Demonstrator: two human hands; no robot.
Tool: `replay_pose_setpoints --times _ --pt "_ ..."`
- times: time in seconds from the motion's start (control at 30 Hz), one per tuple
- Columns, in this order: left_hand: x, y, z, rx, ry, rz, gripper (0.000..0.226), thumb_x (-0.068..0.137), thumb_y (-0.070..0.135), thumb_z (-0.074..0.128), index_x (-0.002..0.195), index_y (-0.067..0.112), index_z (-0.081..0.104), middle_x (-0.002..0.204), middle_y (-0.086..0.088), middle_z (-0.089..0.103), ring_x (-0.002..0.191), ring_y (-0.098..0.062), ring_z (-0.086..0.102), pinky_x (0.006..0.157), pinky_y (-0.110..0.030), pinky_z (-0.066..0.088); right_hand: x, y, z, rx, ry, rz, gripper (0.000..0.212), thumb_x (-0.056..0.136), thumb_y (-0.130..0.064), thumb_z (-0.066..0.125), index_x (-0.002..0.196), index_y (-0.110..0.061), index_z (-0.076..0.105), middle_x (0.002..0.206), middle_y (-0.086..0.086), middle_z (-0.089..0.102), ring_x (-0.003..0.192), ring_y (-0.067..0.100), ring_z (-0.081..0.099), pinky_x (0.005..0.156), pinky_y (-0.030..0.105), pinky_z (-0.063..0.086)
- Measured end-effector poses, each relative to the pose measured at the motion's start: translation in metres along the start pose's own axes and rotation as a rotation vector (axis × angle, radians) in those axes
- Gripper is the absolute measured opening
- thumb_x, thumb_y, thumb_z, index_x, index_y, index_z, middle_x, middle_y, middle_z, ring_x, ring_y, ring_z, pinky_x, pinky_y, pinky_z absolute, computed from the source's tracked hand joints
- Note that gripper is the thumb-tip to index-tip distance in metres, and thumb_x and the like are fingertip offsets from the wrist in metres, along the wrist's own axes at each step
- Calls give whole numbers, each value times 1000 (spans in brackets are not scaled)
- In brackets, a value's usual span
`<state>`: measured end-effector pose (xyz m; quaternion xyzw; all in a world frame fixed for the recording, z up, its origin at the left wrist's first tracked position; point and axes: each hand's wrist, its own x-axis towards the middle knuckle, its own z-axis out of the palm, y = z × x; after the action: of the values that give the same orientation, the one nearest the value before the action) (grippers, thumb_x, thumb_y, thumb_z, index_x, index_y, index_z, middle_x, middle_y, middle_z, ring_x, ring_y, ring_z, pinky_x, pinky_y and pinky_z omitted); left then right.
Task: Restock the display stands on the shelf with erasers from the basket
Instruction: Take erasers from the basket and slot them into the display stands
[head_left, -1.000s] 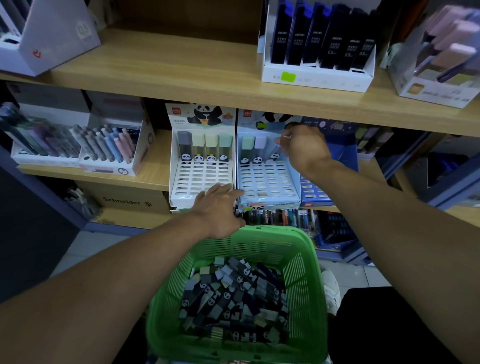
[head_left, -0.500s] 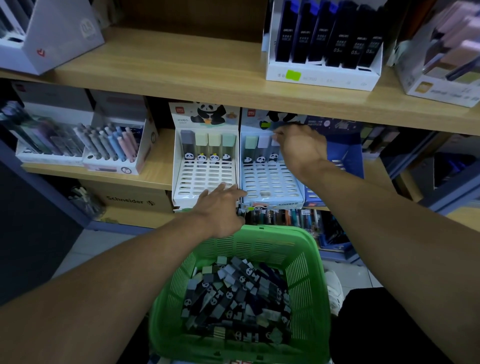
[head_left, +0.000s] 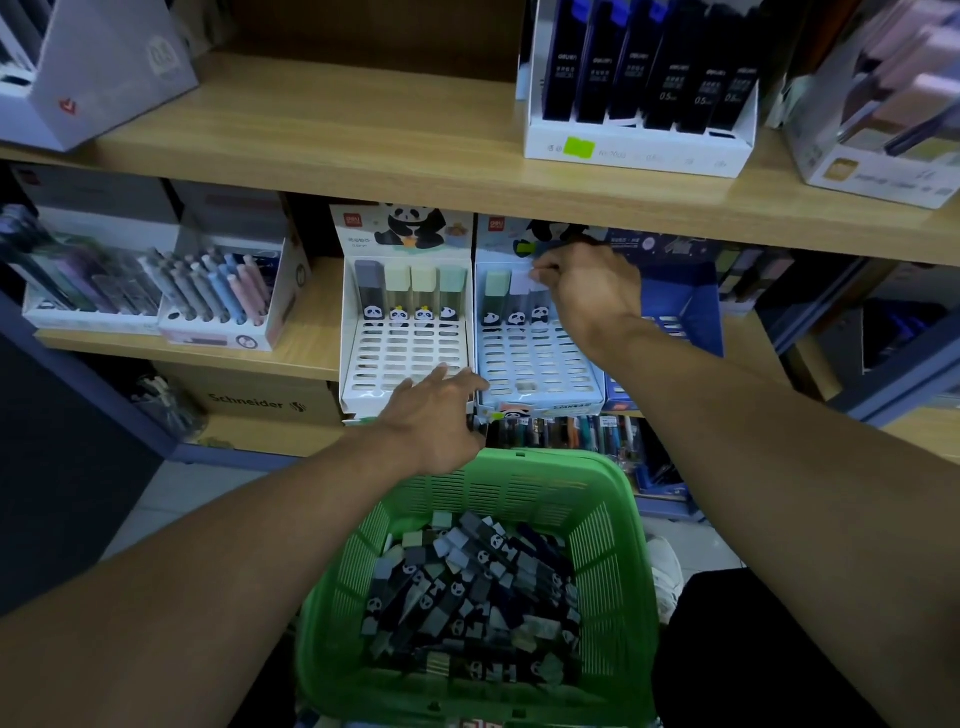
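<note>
A green basket (head_left: 613, 525) at the bottom centre holds several panda-print erasers (head_left: 467, 597). On the middle shelf stand two slotted display stands side by side. The white stand (head_left: 405, 364) has a back row of erasers (head_left: 410, 291). The blue stand (head_left: 535, 369) has three erasers in its back row. My right hand (head_left: 592, 296) pinches the top of the third one, a pale lilac eraser (head_left: 540, 299), which stands upright in its slot. My left hand (head_left: 436, 415) rests flat on the white stand's front lip, fingers spread and holding nothing.
Pen display boxes (head_left: 218, 296) sit left of the stands, and a dark blue tray (head_left: 680, 312) sits to the right. The wooden upper shelf (head_left: 363, 135) overhangs the stands and carries a box of black lead cases (head_left: 639, 93). More pens (head_left: 566, 431) lie below the stands.
My right hand has shifted left and down over the blue stand, and a third eraser now stands in its back row. My left hand has stayed on the white stand's front.
</note>
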<state>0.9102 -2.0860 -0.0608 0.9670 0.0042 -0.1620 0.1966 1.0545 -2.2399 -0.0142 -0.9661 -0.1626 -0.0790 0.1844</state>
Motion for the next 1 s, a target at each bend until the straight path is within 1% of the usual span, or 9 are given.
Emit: replay_pose_setpoints --times 0.17,0.33,0.5,0.63,0.73,0.8,0.87,0.93,1.0 --pt "-3 2 -2 13 -4 -3 75 94 30 64 156 29 23 167 -4 10 154 -22 3 125 -43 9 0 5 4 89 29 34 28 103 -40 52 120 -30 71 122 0 71 111 28 63 83 34 47" --pt "-3 3 -2 35 -35 3 79 92 22 62 158 26 18 167 -4 7 154 -22 1 125 -44 6 0 6 6 153 49 47 26 102 -34 55 117 -24 74 118 2 72 109 26 63 83 33 47" --pt "-1 1 4 127 -39 42 84 94 24 60 160 26 9 168 -4 0 154 -22 -4 125 -49 4 3 15 3 127 32 58 23 101 -33 57 113 -25 75 113 3 74 104 26 66 90 37 52" --pt "-2 -1 3 159 -50 55 84 94 25 59 160 29 8 168 -4 -2 154 -22 -4 125 -48 4 4 24 4 25 13 29 22 100 -26 54 109 -23 74 111 4 73 103 27 66 87 36 52" --pt "-1 -1 2 177 -44 56 81 95 29 59 160 27 10 168 -5 0 154 -22 -3 125 -48 6 5 22 7 -27 4 -1 21 98 -23 54 103 -19 75 105 6 73 98 30 66 84 39 53" --pt "-1 -1 3 180 -33 56 80 96 31 59 160 25 11 168 -5 1 154 -22 -2 125 -48 6 5 22 7 -17 40 -14 21 99 -26 55 102 -18 75 104 6 74 95 29 67 81 38 54" --pt "-1 -1 4 175 -29 55 81 95 32 60 160 25 11 168 -5 2 154 -22 -1 125 -48 7 2 23 6 72 129 -15 21 100 -29 57 107 -23 76 105 3 75 95 26 68 81 37 54" --pt "-1 -3 6 169 -12 70 83 94 32 61 160 27 11 168 -5 2 154 -23 -1 125 -48 8 -2 23 3 154 211 -55 20 100 -27 59 111 -23 76 109 -1 75 96 20 69 84 35 55" --pt "-3 -5 8 162 16 79 83 94 32 62 159 28 13 168 -5 3 154 -23 1 125 -47 8 -7 22 0 225 223 -122 19 99 -23 61 110 -20 76 109 -3 75 93 13 68 86 33 55"
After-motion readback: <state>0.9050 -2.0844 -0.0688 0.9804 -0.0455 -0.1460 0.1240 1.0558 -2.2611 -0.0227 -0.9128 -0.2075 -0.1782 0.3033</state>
